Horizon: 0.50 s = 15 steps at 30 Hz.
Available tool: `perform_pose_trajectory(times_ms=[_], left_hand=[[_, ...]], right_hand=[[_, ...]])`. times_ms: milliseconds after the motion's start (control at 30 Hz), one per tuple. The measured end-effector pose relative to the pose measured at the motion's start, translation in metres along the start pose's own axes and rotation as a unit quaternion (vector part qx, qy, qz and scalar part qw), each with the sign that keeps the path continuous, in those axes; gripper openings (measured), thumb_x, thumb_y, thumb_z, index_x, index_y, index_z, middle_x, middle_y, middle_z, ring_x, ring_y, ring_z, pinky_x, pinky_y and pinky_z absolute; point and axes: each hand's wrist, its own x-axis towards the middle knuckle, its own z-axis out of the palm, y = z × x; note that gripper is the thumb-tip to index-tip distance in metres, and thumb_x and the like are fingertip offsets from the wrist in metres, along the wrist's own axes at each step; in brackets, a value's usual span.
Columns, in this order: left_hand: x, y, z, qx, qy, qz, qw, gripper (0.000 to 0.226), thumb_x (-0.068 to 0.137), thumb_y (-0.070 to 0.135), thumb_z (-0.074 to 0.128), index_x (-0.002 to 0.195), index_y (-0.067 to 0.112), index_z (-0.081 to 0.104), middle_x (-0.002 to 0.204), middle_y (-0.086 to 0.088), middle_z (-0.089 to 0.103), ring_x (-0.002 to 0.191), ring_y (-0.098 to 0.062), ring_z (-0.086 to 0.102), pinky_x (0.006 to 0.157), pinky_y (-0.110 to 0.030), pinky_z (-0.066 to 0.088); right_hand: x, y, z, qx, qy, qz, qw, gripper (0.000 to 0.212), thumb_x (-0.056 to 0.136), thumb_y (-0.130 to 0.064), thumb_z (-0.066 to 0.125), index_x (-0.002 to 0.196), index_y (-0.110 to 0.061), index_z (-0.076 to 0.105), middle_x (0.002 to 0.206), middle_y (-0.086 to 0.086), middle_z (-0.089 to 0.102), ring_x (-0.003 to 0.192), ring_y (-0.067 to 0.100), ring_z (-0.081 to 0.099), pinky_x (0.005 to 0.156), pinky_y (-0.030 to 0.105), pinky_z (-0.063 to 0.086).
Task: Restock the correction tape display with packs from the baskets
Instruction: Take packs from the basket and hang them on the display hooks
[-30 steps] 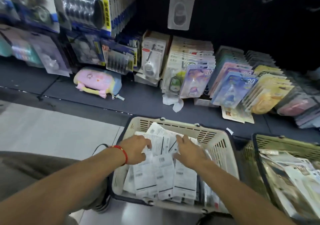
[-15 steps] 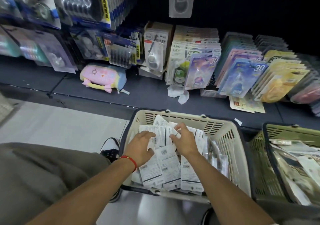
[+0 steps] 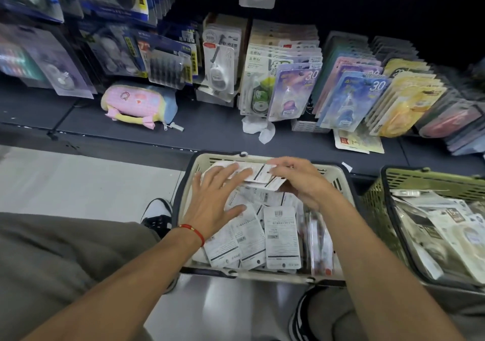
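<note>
Both hands have moved toward the far rim of the beige basket (image 3: pixel 341 180) since a moment ago. The shelf (image 3: pixel 210 130) carries upright rows of packs in its display (image 3: pixel 349 96). The beige basket is full of white packs (image 3: pixel 282 235) lying back side up; the green basket (image 3: pixel 378 209) to its right holds more. The left hand (image 3: pixel 210 206) lies flat, fingers spread, on the pile. The right hand (image 3: pixel 301 180) pinches a few lifted packs (image 3: pixel 265 176).
</note>
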Motion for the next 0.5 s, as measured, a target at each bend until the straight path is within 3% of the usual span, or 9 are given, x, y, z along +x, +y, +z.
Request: perform_pose_trajectory(times_ms=[67,133,200,233,300,367,400,433,500], left_hand=[[-0.002,0.001,0.003,-0.020,0.025,-0.016,0.999,0.070,0.089,0.040,0.081,0.152,0.039,0.049,0.148,0.008,0.056,0.129,-0.026,0.048,0.104,-0.060,0.042],[-0.005,0.000,0.008,-0.123,0.001,-0.062,0.990,0.057,0.092,0.026,0.079,0.143,0.034,0.055,0.132,0.008,0.064,0.117,-0.019,0.049,0.099,-0.056,0.048],[-0.009,-0.001,0.012,-0.219,-0.045,-0.098,0.970,0.055,0.093,0.020,0.079,0.139,0.037,0.053,0.124,0.011,0.065,0.110,-0.012,0.055,0.093,-0.041,0.054],[-0.011,-0.001,0.012,-0.258,-0.060,-0.119,0.957,0.057,0.093,0.021,0.079,0.138,0.042,0.050,0.123,0.013,0.064,0.108,-0.010,0.059,0.087,-0.031,0.054],[-0.012,0.001,0.012,-0.356,-0.070,-0.185,0.913,0.060,0.093,0.024,0.079,0.140,0.043,0.047,0.125,0.015,0.064,0.112,-0.007,0.062,0.084,-0.021,0.051],[-0.011,0.001,0.012,-0.446,-0.079,-0.260,0.853,0.063,0.092,0.016,0.080,0.140,0.038,0.048,0.127,0.010,0.066,0.116,-0.012,0.065,0.084,-0.028,0.055],[-0.010,0.000,0.011,-0.477,-0.085,-0.295,0.824,0.062,0.091,0.012,0.080,0.138,0.039,0.050,0.125,0.008,0.068,0.115,-0.015,0.066,0.083,-0.031,0.055],[-0.009,-0.002,0.010,-0.503,-0.089,-0.328,0.795,0.060,0.090,0.011,0.080,0.133,0.041,0.052,0.123,0.007,0.069,0.113,-0.015,0.066,0.081,-0.032,0.055],[-0.007,-0.005,0.007,-0.542,-0.094,-0.378,0.744,0.054,0.083,0.014,0.079,0.124,0.042,0.056,0.121,0.002,0.071,0.109,-0.020,0.068,0.077,-0.037,0.057]], right_hand=[[-0.006,0.010,-0.004,0.058,-0.053,0.073,0.994,0.017,0.096,-0.008,0.072,0.111,-0.003,0.078,0.101,0.022,0.078,0.077,0.023,0.078,0.062,0.024,0.062],[-0.011,0.026,-0.005,0.120,-0.083,0.110,0.983,0.035,0.098,-0.028,0.072,0.118,0.000,0.071,0.108,0.031,0.075,0.086,0.032,0.079,0.068,0.029,0.064],[-0.008,0.041,-0.004,0.158,-0.059,0.130,0.977,0.045,0.106,-0.044,0.057,0.121,-0.003,0.064,0.108,0.035,0.074,0.087,0.036,0.078,0.069,0.035,0.064],[-0.004,0.049,-0.004,0.121,-0.029,0.122,0.985,0.049,0.108,-0.049,0.049,0.124,-0.005,0.063,0.104,0.031,0.076,0.084,0.036,0.077,0.069,0.037,0.064],[-0.002,0.063,-0.009,-0.172,0.042,0.061,0.982,0.049,0.107,-0.053,0.049,0.130,-0.014,0.065,0.104,0.015,0.079,0.091,0.031,0.074,0.081,0.040,0.061],[-0.002,0.083,-0.019,-0.523,0.021,0.013,0.852,0.052,0.099,-0.053,0.065,0.141,-0.022,0.060,0.131,0.008,0.067,0.127,0.033,0.059,0.110,0.045,0.048],[-0.005,0.092,-0.020,-0.604,-0.003,0.016,0.796,0.063,0.095,-0.051,0.071,0.148,-0.024,0.053,0.144,0.007,0.057,0.141,0.034,0.046,0.119,0.049,0.039],[-0.010,0.100,-0.020,-0.627,-0.016,0.029,0.778,0.073,0.091,-0.047,0.077,0.154,-0.025,0.046,0.150,0.006,0.048,0.147,0.033,0.038,0.122,0.050,0.034],[-0.014,0.109,-0.018,-0.612,0.000,0.029,0.790,0.080,0.087,-0.038,0.084,0.154,-0.025,0.044,0.147,0.007,0.042,0.144,0.030,0.038,0.121,0.046,0.036]])
